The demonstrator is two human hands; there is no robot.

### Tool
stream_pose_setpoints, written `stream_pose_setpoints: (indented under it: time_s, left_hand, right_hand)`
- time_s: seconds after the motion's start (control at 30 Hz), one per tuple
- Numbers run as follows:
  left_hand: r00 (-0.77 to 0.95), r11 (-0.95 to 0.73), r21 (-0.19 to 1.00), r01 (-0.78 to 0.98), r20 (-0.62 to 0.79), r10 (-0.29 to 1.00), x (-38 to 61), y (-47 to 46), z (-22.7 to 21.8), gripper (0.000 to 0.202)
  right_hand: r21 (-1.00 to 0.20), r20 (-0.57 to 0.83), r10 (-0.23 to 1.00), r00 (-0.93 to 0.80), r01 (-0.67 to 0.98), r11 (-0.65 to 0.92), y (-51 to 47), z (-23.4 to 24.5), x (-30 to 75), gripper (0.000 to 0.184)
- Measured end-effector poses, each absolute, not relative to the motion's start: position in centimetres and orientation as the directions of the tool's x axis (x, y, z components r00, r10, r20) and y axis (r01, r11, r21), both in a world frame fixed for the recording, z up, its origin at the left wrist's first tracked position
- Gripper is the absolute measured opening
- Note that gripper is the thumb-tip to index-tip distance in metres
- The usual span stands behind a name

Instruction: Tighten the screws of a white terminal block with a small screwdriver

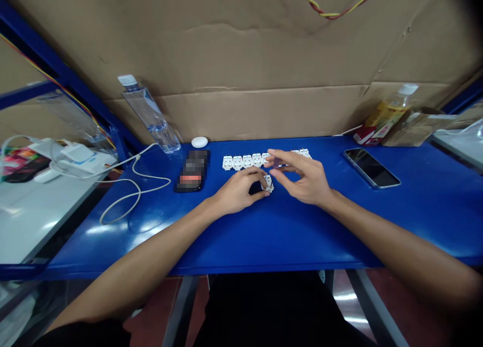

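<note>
My left hand point(241, 190) rests on the blue tabletop, its thumb and fingers closed round a small white block-shaped part point(267, 184). Just to the right and slightly above, my right hand point(304, 178) pinches a small purple see-through piece point(276, 163) between thumb and forefinger. Behind both hands a row of several similar white parts point(247, 161) stands side by side. My right fingers hide the middle of that row. The exact kind of these parts is too small to make out.
A black pixelated object point(193, 170), a white oval object point(199, 142) and a water bottle point(153, 118) are on the left, near a white cable point(139, 186). A phone point(372, 167), a drink bottle point(390, 110) and a cardboard box point(409, 128) are on the right. Cardboard point(234, 110) lines the back.
</note>
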State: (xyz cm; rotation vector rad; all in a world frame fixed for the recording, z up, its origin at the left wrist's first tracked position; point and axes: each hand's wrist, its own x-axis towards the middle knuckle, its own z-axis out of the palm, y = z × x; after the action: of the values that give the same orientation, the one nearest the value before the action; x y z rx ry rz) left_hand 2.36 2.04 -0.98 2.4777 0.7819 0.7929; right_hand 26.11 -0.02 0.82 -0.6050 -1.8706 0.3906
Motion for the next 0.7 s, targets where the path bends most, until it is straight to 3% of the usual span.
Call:
stream_pose_setpoints:
  time_s: [0.1, 0.3, 0.53, 0.7]
  left_hand:
    - [0.68, -0.755, 0.537, 0.376, 0.394, 0.619, 2.34, 2.01, -0.92, 0.011]
    - [0.689, -0.749, 0.53, 0.398, 0.366, 0.626, 2.31, 1.99, -0.74, 0.012]
    - [0.692, -0.76, 0.528, 0.379, 0.384, 0.611, 2.17, 2.3, -1.24, 0.011]
    - [0.698, -0.757, 0.529, 0.384, 0.371, 0.613, 2.15, 2.33, -1.16, 0.012]
  right_hand:
    - [-0.478, 0.806, 0.535, -0.255, 0.252, 0.841, 0.07, 0.86, 26.09, 0.06]
    - [-0.593, 0.736, 0.625, -0.259, 0.199, 0.78, -0.13, 0.24, 25.95, 0.058]
    - [-0.551, 0.763, 0.584, -0.276, 0.195, 0.812, -0.09, 0.86, 26.09, 0.053]
    - [-0.609, 0.721, 0.638, -0.27, 0.192, 0.769, -0.08, 0.23, 26.14, 0.055]
